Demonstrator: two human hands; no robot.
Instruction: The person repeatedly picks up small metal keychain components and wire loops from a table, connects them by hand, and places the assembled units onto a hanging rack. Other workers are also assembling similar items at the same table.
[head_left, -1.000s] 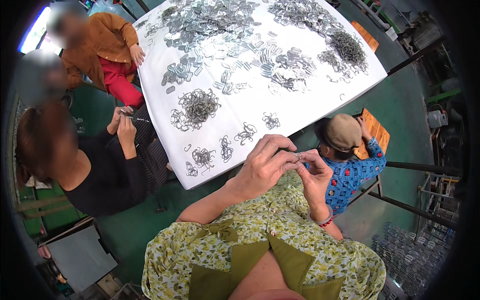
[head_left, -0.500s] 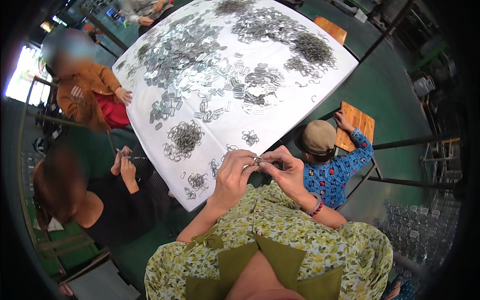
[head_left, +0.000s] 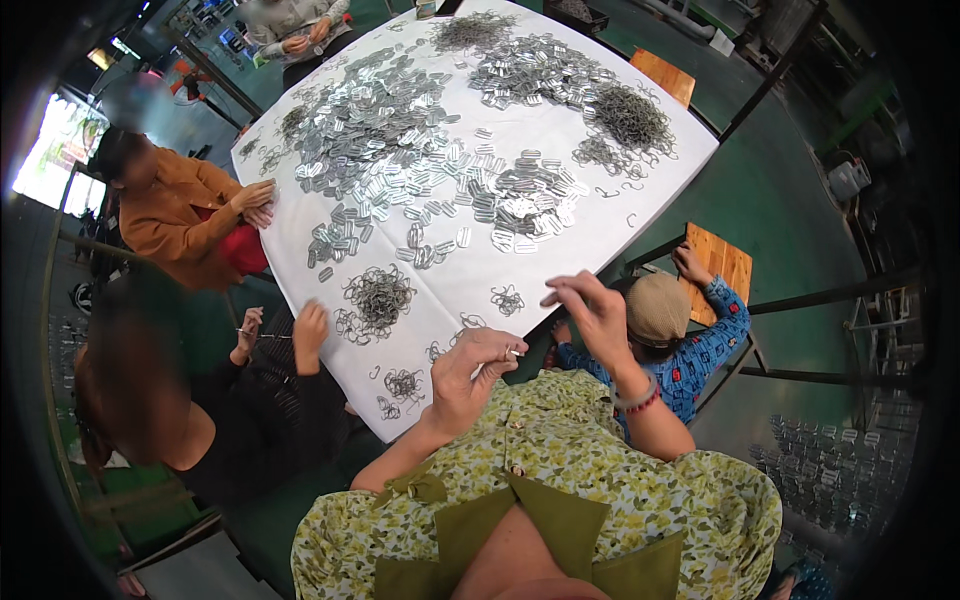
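Note:
Low over the near table edge, my left hand [head_left: 468,375] is closed, its thumb and fingers pinching a small shiny metal piece [head_left: 512,353] whose shape is mostly hidden. Apart from it, on the right, my right hand [head_left: 597,318] is raised with fingers spread and nothing visible in them. Closest to that hand on the table is a small cluster of wire hooks [head_left: 507,300]. More hooks lie partly behind my left hand, and a larger heap of bent wire hooks [head_left: 380,298] sits to its left. Farther off are flat slotted metal buckles [head_left: 525,200].
A white-covered table [head_left: 575,270] carries several heaps of metal parts. At left, one person in orange [head_left: 175,215] and another in black [head_left: 250,430] sit; a third [head_left: 300,35] is at the far side. A child-sized figure in a cap [head_left: 658,310] leans on a wooden stool [head_left: 722,270] at right.
My hands have parted: the right has lifted away up and right, while the left moved slightly down. The person in orange has brought both hands together at the table; the one in black reaches toward it.

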